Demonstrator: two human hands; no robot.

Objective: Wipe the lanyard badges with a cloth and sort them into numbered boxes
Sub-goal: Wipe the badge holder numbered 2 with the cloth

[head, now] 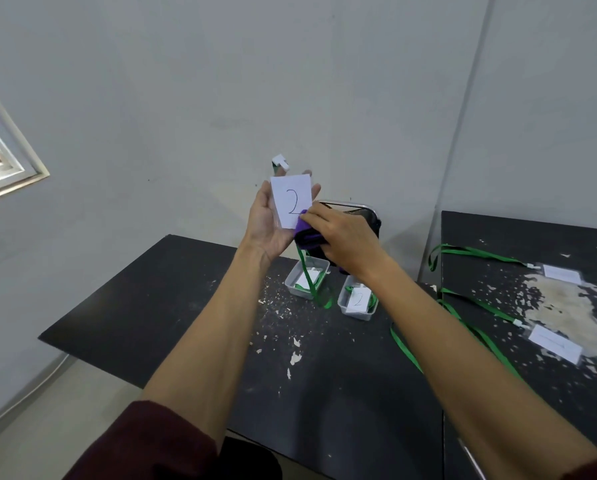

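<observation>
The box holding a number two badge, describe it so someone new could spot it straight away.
On the black table straight ahead, two small clear boxes sit side by side near the far edge. Take the right-hand box, not the left-hand box: the right one's white card plainly shows a handwritten 2.

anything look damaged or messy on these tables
Yes. The near table's black top has flaked, leaving white chips beside the boxes; the right table has a large bare worn patch. One green lanyard trails over that table's edge.
</observation>
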